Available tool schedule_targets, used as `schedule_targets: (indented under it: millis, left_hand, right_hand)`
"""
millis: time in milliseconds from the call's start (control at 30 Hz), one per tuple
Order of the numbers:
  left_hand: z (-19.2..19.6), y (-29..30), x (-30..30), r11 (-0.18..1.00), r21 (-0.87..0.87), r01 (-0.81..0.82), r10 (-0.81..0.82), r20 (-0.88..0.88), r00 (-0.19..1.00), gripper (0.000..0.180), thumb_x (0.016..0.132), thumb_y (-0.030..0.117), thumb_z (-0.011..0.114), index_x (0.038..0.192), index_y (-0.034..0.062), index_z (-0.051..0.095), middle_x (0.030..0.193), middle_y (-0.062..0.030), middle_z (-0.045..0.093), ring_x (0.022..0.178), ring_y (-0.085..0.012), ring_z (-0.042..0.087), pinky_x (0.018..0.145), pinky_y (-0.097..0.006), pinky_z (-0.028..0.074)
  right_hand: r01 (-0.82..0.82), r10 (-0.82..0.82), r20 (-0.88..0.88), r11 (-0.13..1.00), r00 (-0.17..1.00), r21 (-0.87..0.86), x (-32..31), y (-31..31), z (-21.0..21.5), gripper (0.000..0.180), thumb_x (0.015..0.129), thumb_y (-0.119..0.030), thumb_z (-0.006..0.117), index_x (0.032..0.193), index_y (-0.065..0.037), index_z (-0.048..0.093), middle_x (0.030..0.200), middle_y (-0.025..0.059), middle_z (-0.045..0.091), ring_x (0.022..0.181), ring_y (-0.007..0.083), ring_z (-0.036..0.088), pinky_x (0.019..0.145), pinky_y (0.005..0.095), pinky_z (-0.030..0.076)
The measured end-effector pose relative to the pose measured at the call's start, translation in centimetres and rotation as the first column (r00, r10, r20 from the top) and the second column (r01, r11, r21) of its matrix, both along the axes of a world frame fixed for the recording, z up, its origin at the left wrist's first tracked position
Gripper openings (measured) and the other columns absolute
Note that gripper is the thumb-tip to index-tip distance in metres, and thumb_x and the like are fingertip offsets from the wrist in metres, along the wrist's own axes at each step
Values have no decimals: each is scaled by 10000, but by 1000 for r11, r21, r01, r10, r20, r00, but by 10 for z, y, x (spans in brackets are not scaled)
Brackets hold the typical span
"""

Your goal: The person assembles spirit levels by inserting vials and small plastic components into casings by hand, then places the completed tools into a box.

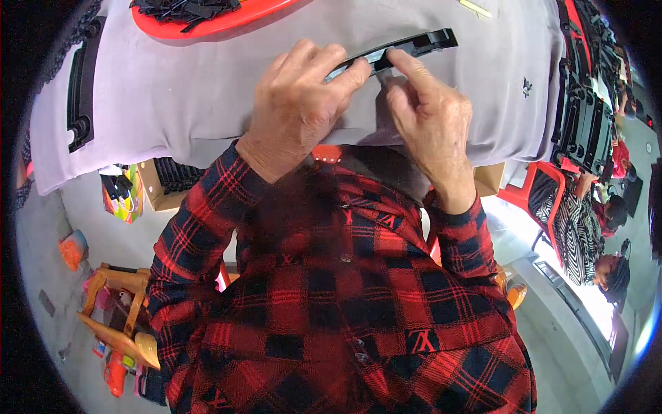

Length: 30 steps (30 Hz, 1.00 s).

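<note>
A long, narrow black plastic strip (431, 43) lies tilted over the cloth-covered table (207, 90), its right end raised farther from me. My left hand (296, 103) has its fingers and thumb closed round the left end, hiding that part. With its index fingertip, my right hand (434, 110) presses on the middle of the strip; its thumb is apart from the strip and its other fingers are curled. A pale, shiny patch shows in the strip between the two hands. Whether a small piece sits under the right fingertip, I cannot tell.
A red tray (258, 21) with a heap of small black pieces stands at the far left. Another black strip (83, 90) lies at the table's left side. Small black bits (527, 86) are at the right, near stacked black parts (586, 117). People sit beyond, by a red chair (552, 200).
</note>
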<state>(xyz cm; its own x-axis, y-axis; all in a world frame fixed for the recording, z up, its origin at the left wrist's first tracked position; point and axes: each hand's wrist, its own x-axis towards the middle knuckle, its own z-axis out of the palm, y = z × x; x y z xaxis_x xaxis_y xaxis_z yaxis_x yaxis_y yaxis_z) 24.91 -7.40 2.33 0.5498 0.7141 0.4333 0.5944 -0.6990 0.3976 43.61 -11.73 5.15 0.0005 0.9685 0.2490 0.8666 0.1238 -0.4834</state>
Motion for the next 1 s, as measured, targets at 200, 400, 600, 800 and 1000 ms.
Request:
schedule_targets:
  millis: [200,400,600,800,1000]
  left_hand:
    - [-1,1,-1,1000,-17,11,-12,-18,1000,340,795,147,730,1134,153,714,1002,-48,618,935,-266,605,790,-390,526]
    - [2,0,3,1000,-5,-4,4,-1,1000,313,789,125,731,1101,152,730,982,-48,612,909,-266,612,770,-387,516]
    - [8,6,10,1000,-2,0,0,52,999,347,757,95,752,1099,152,732,955,-55,607,876,-264,629,757,-390,509]
    - [4,7,11,999,35,22,-24,51,998,351,754,67,748,1097,138,724,950,-59,595,868,-265,619,735,-387,520]
    - [4,7,14,998,58,19,-20,14,1000,361,763,75,739,1115,154,713,924,-53,550,846,-257,588,717,-381,521]
  right_hand:
    - [-69,79,114,994,990,-90,-4,0,1,317,860,-171,651,1177,-187,648,704,119,676,621,343,671,558,464,520]
    - [5,-5,-7,999,1000,-54,-10,-5,-8,279,848,-160,642,1127,-174,627,604,129,629,566,366,648,526,483,510]
    - [-56,56,11,998,998,-38,-4,1,-8,336,842,-159,632,1178,-172,646,639,154,650,584,383,653,544,477,521]
    - [-141,13,-390,944,921,-300,19,14,18,232,841,-198,681,1043,-91,723,695,159,672,575,321,653,564,406,529]
    - [25,-78,-151,946,985,-325,26,50,55,136,819,-65,696,947,-20,706,830,144,644,701,198,599,663,301,464]
